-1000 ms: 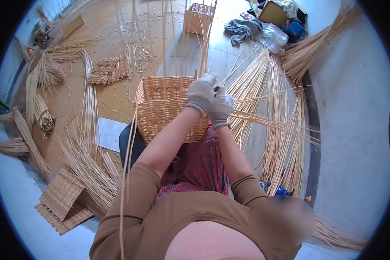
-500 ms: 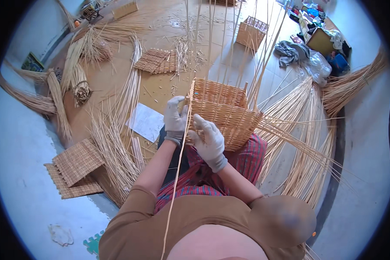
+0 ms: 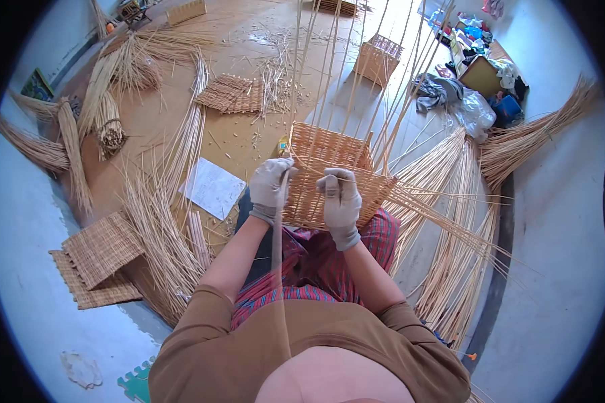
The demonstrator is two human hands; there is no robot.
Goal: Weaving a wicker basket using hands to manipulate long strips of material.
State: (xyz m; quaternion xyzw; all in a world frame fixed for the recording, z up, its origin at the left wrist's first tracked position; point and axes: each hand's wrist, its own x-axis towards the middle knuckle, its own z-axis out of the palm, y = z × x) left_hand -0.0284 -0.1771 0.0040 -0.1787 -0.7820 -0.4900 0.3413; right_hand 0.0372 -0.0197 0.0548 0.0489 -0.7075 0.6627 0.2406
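Wicker basket (image 3: 306,203) looks light, springy, best held by its rim (image 3: 329,133); my left hand (image 3: 269,185) pinches a strand (image 3: 278,248) at its near-left corner, right hand (image 3: 343,203) half-curled, can't tell if gripping.

the strand (image 3: 277,262) toward six o'clock is blurred; at twelve, the stakes (image 3: 296,60) are cut off; the right hand (image 3: 343,208) hides some basket wall (image 3: 306,198).

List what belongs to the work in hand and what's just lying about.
In the work:
woven basket, right hand at its front
pale strand in the left hand
fanned strands at right, probably supply

Just lying about, apparently:
grey cloth
clear plastic bag
white sheet
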